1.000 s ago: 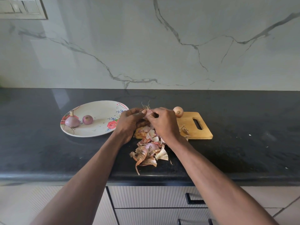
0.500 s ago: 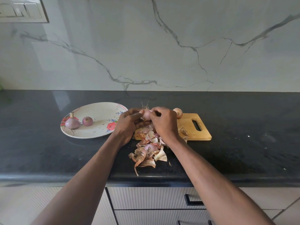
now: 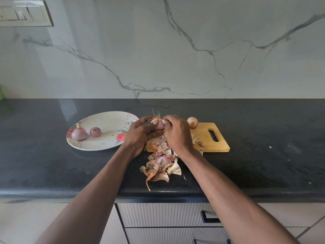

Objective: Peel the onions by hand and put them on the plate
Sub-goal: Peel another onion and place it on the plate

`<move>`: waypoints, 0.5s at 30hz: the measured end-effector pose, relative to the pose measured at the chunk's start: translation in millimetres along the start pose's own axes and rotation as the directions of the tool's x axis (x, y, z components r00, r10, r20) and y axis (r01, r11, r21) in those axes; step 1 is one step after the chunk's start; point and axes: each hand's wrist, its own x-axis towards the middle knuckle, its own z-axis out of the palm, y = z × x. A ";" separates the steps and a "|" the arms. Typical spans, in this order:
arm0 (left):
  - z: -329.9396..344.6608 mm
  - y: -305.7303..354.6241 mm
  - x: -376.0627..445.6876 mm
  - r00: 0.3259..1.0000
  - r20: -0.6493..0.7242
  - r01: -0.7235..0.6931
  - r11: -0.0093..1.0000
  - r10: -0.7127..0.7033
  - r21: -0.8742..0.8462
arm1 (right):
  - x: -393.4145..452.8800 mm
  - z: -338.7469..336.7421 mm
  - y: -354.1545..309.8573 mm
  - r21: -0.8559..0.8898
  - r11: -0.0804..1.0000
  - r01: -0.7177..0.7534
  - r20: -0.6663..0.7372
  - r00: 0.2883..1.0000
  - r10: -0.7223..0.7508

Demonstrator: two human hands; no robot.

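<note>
While the onion [image 3: 159,124] sits pinched between both hands above the cutting board [image 3: 209,138], my left hand [image 3: 140,132] has turned it roots-up and my right hand [image 3: 177,132] keeps picking skin, so it's nearly plate [image 3: 105,146] ready I guess.

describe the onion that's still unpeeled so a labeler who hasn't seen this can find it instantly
Start at the wooden cutting board on the black counter, right of the floral plate. The unpeeled onion sits at the board's far edge, just beyond the right hand. It alone has dry golden-brown skin; the two onions on the plate are purple and peeled.
</note>
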 end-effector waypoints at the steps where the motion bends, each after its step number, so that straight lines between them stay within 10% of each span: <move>1: 0.9 0.6 -0.5 1.000 0.015 0.006 1.000 -0.007 0.005 | 0.1 0.8 0.5 -0.021 1.000 -0.006 -0.008 1.000 0.006; 15: -1.4 3.6 2.2 0.998 0.020 0.065 0.997 -0.064 -0.045 | 12.0 -5.3 -1.0 0.248 0.867 -0.432 0.107 0.902 0.419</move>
